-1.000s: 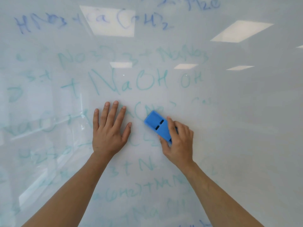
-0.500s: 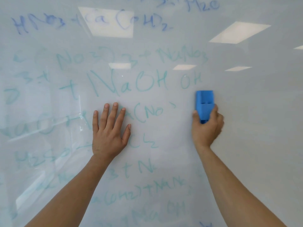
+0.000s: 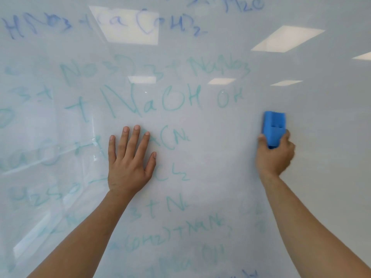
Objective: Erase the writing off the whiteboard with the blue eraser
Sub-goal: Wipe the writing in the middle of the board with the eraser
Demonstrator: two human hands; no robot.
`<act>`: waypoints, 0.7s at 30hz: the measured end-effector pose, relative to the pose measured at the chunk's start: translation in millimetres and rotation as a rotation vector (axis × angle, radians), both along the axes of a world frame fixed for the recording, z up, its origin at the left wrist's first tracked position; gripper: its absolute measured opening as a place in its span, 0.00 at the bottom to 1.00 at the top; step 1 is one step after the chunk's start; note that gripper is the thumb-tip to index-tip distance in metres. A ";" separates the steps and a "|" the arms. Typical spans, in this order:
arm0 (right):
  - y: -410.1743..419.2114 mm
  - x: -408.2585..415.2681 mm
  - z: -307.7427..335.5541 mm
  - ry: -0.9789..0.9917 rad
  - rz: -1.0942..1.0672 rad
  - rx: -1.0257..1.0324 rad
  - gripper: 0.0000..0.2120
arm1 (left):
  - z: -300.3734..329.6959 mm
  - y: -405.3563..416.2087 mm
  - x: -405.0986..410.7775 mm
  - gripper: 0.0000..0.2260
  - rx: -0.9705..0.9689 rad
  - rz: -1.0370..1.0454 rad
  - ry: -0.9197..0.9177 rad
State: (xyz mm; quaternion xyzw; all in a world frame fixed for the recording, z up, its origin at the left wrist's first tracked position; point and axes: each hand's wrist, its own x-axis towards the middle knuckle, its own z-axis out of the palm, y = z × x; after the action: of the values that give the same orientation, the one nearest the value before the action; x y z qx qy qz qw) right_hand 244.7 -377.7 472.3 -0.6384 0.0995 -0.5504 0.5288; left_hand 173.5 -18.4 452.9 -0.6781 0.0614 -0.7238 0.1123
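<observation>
A glossy whiteboard [image 3: 321,137] fills the view, covered with faint green and blue chemical formulas on its left and middle. My right hand [image 3: 275,157] grips the lower end of the blue eraser [image 3: 273,126] and presses it upright against the board at the right, just beyond the end of the writing. My left hand [image 3: 128,163] lies flat on the board with fingers spread, covering part of the green writing [image 3: 152,103] below "NaOH". A wiped band runs between the two hands.
Ceiling lights reflect in the board's surface at the top and upper right. Blue writing [image 3: 100,23] runs along the top edge. More pale green lines continue below both forearms toward the bottom.
My right hand swept the eraser from beside my left hand rightward and slightly up, wiping away the end of the "(No" line. The eraser turned upright. My left hand stayed put.
</observation>
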 end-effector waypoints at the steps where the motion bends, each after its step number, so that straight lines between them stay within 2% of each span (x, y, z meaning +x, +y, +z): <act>1: -8.6 2.2 0.6 0.045 0.003 0.102 0.34 | -0.1 -0.9 0.1 0.25 -0.002 -0.002 0.005; 3: -11.2 2.9 -0.3 0.078 -0.001 0.169 0.33 | 0.1 -1.0 0.2 0.25 -0.005 0.000 0.014; 6: 15.0 -5.7 -3.6 0.011 0.008 0.105 0.33 | -0.3 -0.5 -0.2 0.25 -0.012 0.005 0.029; 15: 148.3 -50.7 -10.6 -0.318 0.072 -0.530 0.33 | 1.9 -4.6 -6.4 0.22 -0.025 -0.016 0.059; 21: 204.4 -67.3 -31.8 -0.409 0.077 -0.871 0.30 | 1.2 -1.8 -19.7 0.19 -0.053 -0.315 0.117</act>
State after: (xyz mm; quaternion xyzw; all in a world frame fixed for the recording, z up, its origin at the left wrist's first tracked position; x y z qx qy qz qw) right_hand 177.4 -173.3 440.6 -0.6824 -0.2700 -0.6350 0.2412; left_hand 153.8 -20.2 454.1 -0.7038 0.1540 -0.6930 -0.0240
